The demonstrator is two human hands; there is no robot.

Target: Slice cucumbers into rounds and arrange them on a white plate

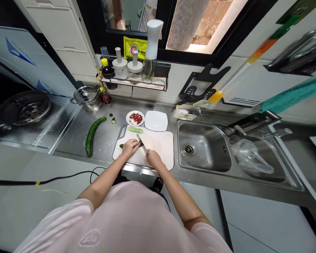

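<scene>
Mid-frame: cucumber piece (121, 146) apparently being sliced, held down by left hand (131, 148) (finger detail unclear); knife (142, 142) gripped by right hand (153, 159). Next cut: left should be kept clear.

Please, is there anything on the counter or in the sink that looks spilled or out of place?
Yes, slightly. Cucumber scraps lie loose on the counter, off the cutting board, with water drops nearby. A crumpled plastic bag lies in the right basin, where it could seem misplaced.

Lidded steel pot (89, 102), black pan (21, 105), sink (206, 149)
</scene>
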